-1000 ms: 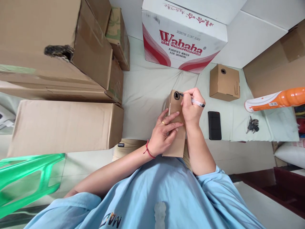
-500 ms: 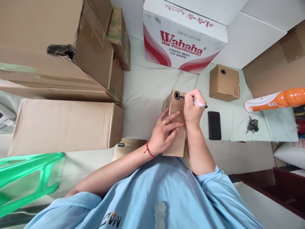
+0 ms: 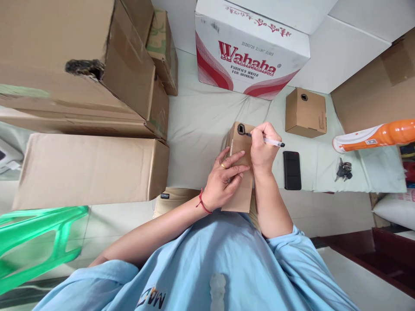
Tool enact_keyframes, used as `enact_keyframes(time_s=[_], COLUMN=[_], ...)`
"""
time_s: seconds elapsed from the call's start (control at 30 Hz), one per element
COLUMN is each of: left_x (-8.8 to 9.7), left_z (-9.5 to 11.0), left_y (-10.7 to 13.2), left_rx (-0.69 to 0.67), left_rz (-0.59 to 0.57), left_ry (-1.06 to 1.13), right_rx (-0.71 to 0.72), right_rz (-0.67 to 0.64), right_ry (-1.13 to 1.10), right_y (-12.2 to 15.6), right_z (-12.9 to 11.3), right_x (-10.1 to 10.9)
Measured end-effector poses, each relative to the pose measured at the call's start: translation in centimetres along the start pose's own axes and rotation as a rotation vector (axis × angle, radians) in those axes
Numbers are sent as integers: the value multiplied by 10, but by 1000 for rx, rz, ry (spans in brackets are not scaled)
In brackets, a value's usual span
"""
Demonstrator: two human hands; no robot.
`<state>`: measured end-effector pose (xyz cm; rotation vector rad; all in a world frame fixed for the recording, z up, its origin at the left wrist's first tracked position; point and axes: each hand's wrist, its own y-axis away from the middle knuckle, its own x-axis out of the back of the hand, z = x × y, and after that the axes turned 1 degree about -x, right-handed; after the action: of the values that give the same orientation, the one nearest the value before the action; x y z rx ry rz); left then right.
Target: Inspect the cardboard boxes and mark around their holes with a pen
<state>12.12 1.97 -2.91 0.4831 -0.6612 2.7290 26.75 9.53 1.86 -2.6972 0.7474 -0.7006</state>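
Observation:
A small brown cardboard box (image 3: pixel 241 194) lies in front of my body, partly over the edge of the cloth-covered table. Near its far end is a hole with a scribbled black border (image 3: pixel 241 129). My right hand (image 3: pixel 263 144) grips a pen (image 3: pixel 272 142) with a clear barrel, its tip just right of that black border. Spread across the top of the box, my left hand (image 3: pixel 227 175) lies with its fingers apart, pressing on the cardboard. It wears a ring and a red bracelet.
Large cartons (image 3: pixel 90 170) stand on the left above a green plastic stool (image 3: pixel 48 237). A Wahaha carton (image 3: pixel 249 56) is at the back. To the right are another small box (image 3: pixel 305 113), a phone (image 3: pixel 292 170), keys (image 3: pixel 343 169) and an orange-and-white bottle (image 3: pixel 376 134).
The pen in my right hand has shifted very slightly to the right and down. My left hand and the box look unmoved.

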Motion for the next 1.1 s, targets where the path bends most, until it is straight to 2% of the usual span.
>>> enact_keyframes(time_s=[0.53, 0.8, 1.1], left_x=[1, 2, 2], left_z=[2, 2, 3], left_y=[-1, 0, -1], left_rx=[10, 47, 20], left_rz=[5, -23, -8], left_ry=[4, -9, -4], right_rx=[40, -3, -8], right_rz=[-80, -115, -177], right_ry=[-23, -112, -90], right_y=[2, -2, -4], right_z=[-1, 6, 5], right_x=[3, -1, -2])
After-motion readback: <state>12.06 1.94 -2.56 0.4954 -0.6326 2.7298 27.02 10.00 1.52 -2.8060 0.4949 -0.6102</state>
